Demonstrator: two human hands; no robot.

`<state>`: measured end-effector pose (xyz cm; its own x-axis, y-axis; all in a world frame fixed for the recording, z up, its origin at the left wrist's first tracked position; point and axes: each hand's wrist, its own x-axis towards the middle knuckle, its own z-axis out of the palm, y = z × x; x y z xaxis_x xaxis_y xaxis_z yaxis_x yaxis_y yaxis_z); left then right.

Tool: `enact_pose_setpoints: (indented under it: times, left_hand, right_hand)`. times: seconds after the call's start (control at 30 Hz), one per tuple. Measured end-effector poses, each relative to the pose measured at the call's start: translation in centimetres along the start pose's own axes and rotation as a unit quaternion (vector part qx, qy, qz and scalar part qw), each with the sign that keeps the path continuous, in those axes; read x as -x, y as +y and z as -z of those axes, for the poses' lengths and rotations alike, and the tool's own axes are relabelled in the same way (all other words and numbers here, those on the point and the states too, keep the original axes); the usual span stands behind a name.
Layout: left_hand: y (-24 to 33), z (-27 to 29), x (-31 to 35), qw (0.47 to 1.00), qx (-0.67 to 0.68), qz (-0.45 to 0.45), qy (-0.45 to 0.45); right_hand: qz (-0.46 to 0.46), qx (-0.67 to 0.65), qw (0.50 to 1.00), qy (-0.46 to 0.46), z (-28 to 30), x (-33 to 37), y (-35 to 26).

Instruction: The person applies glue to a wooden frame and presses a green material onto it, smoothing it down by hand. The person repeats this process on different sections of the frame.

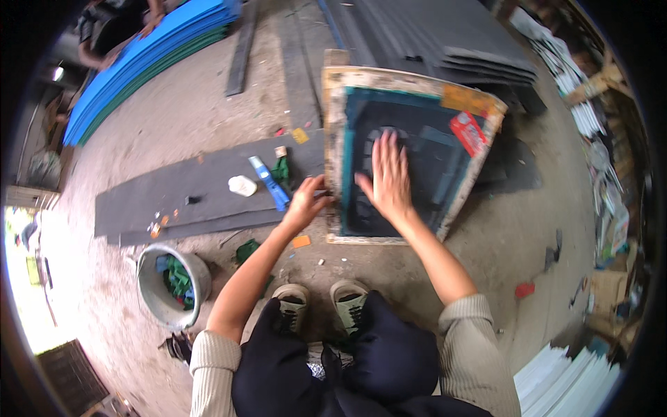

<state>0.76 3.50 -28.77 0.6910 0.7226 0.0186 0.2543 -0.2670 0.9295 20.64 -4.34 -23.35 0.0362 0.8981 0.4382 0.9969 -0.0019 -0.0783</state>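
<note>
The printing frame [410,149] lies on the floor at upper centre. The left hand [306,203] grips its left edge, seemingly steadying it; the right hand [388,177] presses open and flat on the dark mesh.

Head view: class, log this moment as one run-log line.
left hand: grips frame edge | right hand: flat on mesh | bucket: near left | scraper: on sheet
</note>
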Motion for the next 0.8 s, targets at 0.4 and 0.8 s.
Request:
enact_pose_setpoints:
  times: [0.4,0.8]
  left_hand:
    - [-2.5,5.9,9.2,0.974,0.004,0.064,0.217]
    - [-4.5,9.7,11.2,0.939,0.046,0.090,0.329]
  right_hand:
    - [0.151,-0.261,0.953,0.009,-3.0,-2.3,-11.4]
    - [-0.124,-0.143,0.978,-0.082,-13.7,-6.8,-14.4]
